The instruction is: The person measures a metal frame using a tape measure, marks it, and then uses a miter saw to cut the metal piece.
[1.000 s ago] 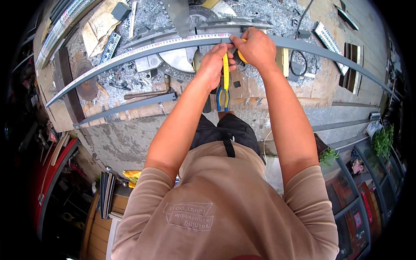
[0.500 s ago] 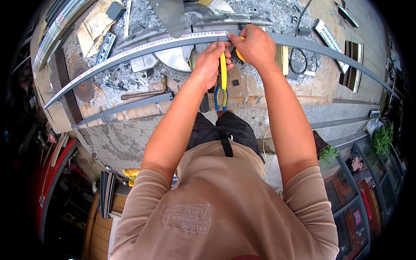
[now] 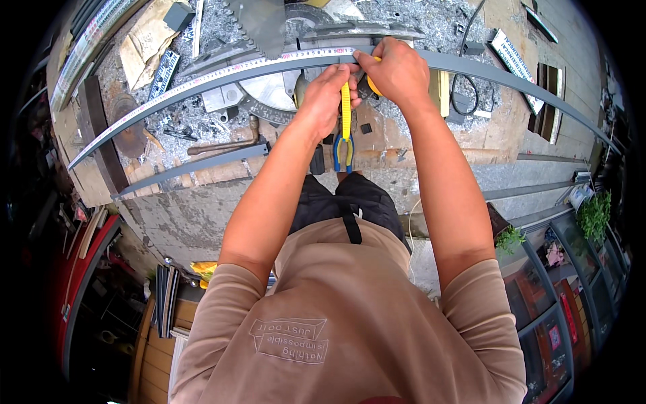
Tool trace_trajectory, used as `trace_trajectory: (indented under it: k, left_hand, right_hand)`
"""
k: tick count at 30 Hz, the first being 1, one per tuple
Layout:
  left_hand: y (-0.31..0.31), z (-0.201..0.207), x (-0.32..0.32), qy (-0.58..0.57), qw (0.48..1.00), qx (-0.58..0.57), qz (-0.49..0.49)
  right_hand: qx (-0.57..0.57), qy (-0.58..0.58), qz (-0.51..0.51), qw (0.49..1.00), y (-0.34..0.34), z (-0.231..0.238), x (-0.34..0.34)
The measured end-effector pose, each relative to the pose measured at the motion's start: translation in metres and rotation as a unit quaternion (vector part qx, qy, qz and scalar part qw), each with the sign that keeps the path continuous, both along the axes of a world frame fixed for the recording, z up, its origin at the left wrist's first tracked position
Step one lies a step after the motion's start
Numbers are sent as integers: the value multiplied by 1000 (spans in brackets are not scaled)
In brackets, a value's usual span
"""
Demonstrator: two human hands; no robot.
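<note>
A long grey metal profile point(image 3: 484, 69) spans the bench from left to right. Along its left half lies a white measuring tape blade point(image 3: 235, 66) with printed marks. My right hand point(image 3: 397, 74) is closed around the yellow tape measure case point(image 3: 373, 82), mostly hidden in the palm, and a fingertip presses at the end of the visible blade. Beside it, my left hand point(image 3: 324, 99) pinches a slim yellow ribbed tool point(image 3: 346, 111) against the profile's near edge; its exact kind is unclear. Below that tool lie pliers point(image 3: 343, 153) with blue and yellow handles.
A toothed saw blade point(image 3: 259, 23) stands just behind the profile, over a metal saw base point(image 3: 266, 94). Shavings cover the bench. A bent metal bar point(image 3: 225, 145), a dark beam point(image 3: 101, 135) and a grey offcut point(image 3: 195, 172) lie at left; a black cable point(image 3: 464, 101) curls at right.
</note>
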State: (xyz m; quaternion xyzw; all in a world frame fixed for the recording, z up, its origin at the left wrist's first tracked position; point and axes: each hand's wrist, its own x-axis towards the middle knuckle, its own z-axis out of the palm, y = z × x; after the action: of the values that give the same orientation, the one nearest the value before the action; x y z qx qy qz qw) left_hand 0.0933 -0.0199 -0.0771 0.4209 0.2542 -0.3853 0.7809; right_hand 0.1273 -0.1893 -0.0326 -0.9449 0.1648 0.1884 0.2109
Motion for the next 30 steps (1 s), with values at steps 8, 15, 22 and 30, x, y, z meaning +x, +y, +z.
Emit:
trace_trajectory:
  k: [8, 15, 22, 30]
  left_hand:
    - [1, 2, 3, 5, 1000, 2, -7]
    - [0, 8, 6, 10, 1000, 8, -10]
    - [-1, 7, 12, 47, 999, 4, -13]
    - [-6, 3, 14, 93, 995, -28, 39]
  right_hand:
    - [-3, -1, -2, 1000, 0, -1, -1]
    - [-6, 1, -3, 1000, 0, -2, -1]
    - [-4, 4, -2, 1000, 1, 0, -1]
    - [-3, -8, -7, 1000, 0, -3, -2]
